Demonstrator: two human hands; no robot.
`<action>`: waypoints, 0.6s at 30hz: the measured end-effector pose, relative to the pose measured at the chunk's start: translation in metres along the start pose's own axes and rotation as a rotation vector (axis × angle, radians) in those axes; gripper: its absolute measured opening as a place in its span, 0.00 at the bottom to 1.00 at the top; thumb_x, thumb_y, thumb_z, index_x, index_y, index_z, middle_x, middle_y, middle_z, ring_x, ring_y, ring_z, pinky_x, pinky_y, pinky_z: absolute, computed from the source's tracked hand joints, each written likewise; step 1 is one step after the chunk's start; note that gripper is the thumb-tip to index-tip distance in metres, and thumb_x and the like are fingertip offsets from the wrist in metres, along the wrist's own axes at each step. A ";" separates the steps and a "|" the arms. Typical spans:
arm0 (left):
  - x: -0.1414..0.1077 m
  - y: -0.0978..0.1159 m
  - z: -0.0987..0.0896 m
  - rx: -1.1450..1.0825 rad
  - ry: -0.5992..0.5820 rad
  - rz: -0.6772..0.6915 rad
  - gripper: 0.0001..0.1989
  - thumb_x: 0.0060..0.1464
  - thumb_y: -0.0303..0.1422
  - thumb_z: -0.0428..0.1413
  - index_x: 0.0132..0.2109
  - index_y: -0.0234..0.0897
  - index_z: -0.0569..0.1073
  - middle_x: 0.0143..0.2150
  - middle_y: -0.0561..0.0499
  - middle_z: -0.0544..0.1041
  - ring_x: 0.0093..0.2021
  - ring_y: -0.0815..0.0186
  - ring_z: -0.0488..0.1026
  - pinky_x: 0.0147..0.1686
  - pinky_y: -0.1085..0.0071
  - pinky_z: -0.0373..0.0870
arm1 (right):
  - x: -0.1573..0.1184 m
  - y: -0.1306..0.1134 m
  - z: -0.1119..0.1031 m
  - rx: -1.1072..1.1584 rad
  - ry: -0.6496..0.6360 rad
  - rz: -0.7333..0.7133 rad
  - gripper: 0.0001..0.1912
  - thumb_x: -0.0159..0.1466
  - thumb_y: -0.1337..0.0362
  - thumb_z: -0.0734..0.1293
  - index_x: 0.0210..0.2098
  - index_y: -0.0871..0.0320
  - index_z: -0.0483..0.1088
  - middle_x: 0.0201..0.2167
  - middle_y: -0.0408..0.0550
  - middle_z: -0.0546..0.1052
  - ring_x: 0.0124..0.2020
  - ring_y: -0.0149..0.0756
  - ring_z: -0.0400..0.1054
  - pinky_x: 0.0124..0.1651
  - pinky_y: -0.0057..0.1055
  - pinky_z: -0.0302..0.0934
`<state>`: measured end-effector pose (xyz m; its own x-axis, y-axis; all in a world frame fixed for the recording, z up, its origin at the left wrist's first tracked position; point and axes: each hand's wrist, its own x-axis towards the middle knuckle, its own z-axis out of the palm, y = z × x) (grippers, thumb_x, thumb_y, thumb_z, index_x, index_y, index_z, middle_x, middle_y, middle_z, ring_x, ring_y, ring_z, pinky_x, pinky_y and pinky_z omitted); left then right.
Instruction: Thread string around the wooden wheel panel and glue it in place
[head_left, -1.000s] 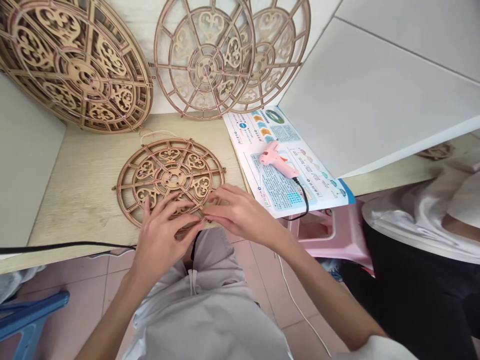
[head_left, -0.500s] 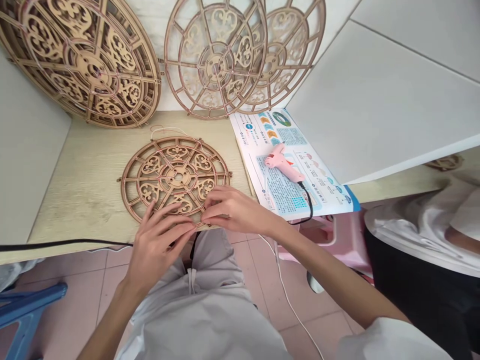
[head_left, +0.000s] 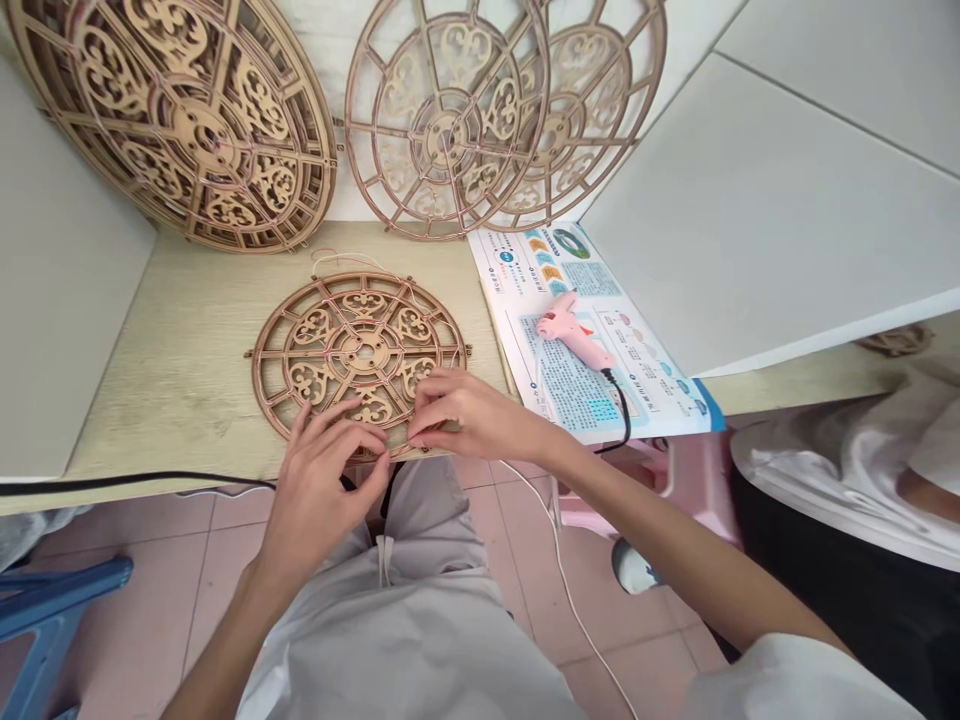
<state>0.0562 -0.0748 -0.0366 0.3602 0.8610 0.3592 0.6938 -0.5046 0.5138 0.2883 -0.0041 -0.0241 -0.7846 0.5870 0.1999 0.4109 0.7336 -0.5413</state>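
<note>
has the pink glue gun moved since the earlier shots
No, the pink glue gun lies on the same part of the printed leaflet as before; only the camera view has shifted.

pink glue gun (head_left: 571, 330) | printed leaflet (head_left: 559, 262) under it | three fretwork wooden discs (head_left: 202, 135) leaning behind | pink stool (head_left: 694, 490) | blue stool (head_left: 52, 600)
</note>
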 end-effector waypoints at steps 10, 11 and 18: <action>-0.004 -0.004 0.000 0.012 0.012 0.065 0.05 0.64 0.28 0.55 0.46 0.42 0.73 0.44 0.56 0.82 0.59 0.61 0.73 0.73 0.50 0.45 | 0.001 0.003 -0.003 -0.132 -0.021 -0.158 0.14 0.72 0.58 0.65 0.35 0.55 0.80 0.33 0.46 0.72 0.38 0.36 0.58 0.43 0.32 0.52; -0.004 -0.004 -0.001 0.012 0.009 0.063 0.04 0.65 0.28 0.55 0.45 0.42 0.74 0.44 0.56 0.82 0.59 0.61 0.73 0.74 0.50 0.45 | 0.001 0.004 -0.003 -0.139 -0.022 -0.167 0.15 0.72 0.57 0.64 0.35 0.55 0.80 0.32 0.46 0.71 0.38 0.36 0.58 0.43 0.32 0.52; -0.005 -0.011 -0.003 -0.020 -0.018 0.095 0.03 0.65 0.32 0.58 0.46 0.43 0.75 0.46 0.58 0.82 0.60 0.63 0.73 0.75 0.54 0.42 | 0.010 -0.002 -0.005 -0.210 -0.075 -0.242 0.17 0.74 0.59 0.62 0.34 0.57 0.78 0.32 0.46 0.70 0.36 0.35 0.58 0.41 0.32 0.51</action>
<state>0.0448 -0.0734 -0.0414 0.4352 0.8101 0.3929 0.6432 -0.5851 0.4939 0.2816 0.0021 -0.0169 -0.8999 0.3662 0.2370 0.2892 0.9077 -0.3041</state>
